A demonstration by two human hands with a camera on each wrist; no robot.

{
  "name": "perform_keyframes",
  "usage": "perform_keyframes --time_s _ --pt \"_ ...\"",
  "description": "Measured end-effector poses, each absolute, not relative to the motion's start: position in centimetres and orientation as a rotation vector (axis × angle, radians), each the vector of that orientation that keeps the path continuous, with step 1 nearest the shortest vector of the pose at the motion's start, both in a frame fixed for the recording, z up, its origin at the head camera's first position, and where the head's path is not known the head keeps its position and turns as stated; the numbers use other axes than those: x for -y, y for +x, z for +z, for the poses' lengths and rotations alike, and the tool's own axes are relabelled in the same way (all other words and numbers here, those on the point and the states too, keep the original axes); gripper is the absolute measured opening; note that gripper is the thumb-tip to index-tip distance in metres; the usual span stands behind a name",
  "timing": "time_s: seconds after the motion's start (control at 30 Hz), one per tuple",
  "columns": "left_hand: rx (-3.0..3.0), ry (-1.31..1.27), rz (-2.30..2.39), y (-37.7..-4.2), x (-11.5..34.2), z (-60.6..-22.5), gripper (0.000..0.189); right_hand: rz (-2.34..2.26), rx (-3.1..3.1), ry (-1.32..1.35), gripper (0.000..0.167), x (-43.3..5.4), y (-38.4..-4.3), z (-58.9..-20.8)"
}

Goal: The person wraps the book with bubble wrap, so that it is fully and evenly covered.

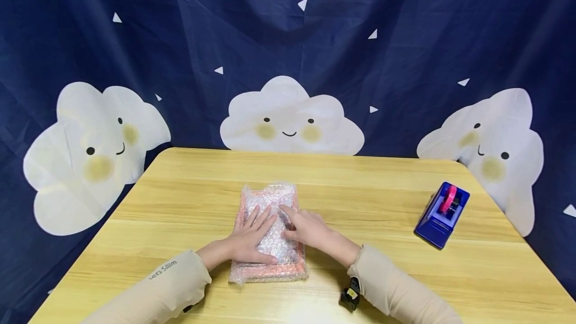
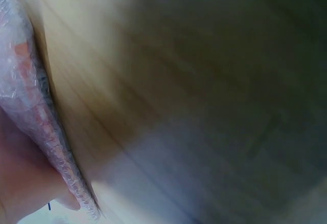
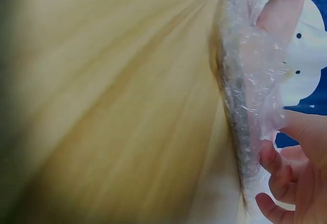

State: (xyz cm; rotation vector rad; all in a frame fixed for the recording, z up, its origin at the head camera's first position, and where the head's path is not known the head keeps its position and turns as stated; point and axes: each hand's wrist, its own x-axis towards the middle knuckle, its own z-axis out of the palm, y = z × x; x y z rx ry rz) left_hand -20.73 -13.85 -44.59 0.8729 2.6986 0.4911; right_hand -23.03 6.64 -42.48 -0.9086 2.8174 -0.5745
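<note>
A flat rectangular item with an orange-pink border, wrapped in clear bubble wrap (image 1: 288, 269), lies on the table. What its middle looks like is blurred by the wrap. My left hand (image 1: 253, 239) rests on top with fingers spread, over the left and lower part. From the right, my right hand (image 1: 310, 229) touches the wrap, index finger and thumb stretched out over it. In the right wrist view, the other fingers of the right hand (image 3: 301, 168) hang loosely bent beside the bubble wrap (image 3: 250, 86). The left wrist view catches the wrapped edge (image 2: 38, 96) and part of the left hand (image 2: 25, 178).
A blue tape dispenser (image 1: 438, 226) with a pink tape roll (image 1: 448, 199) stands on the right side of the wooden table (image 1: 360, 179). Behind the table's far edge hangs a dark blue curtain (image 1: 256, 29) with white clouds. A black wrist device (image 1: 350, 295) sits under the right sleeve.
</note>
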Motion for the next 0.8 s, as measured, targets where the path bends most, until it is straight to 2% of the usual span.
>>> perform_keyframes --time_s 0.4,0.8 --pt "-2.680 0.877 0.491 -20.8 13.9 -44.6 0.101 -0.816 -2.567 -0.943 0.061 -7.6 -23.6 -41.5" --pt "-2.688 0.876 0.473 -20.8 13.8 -44.6 0.101 -1.305 -2.208 -1.013 0.043 -7.6 -23.6 -41.4"
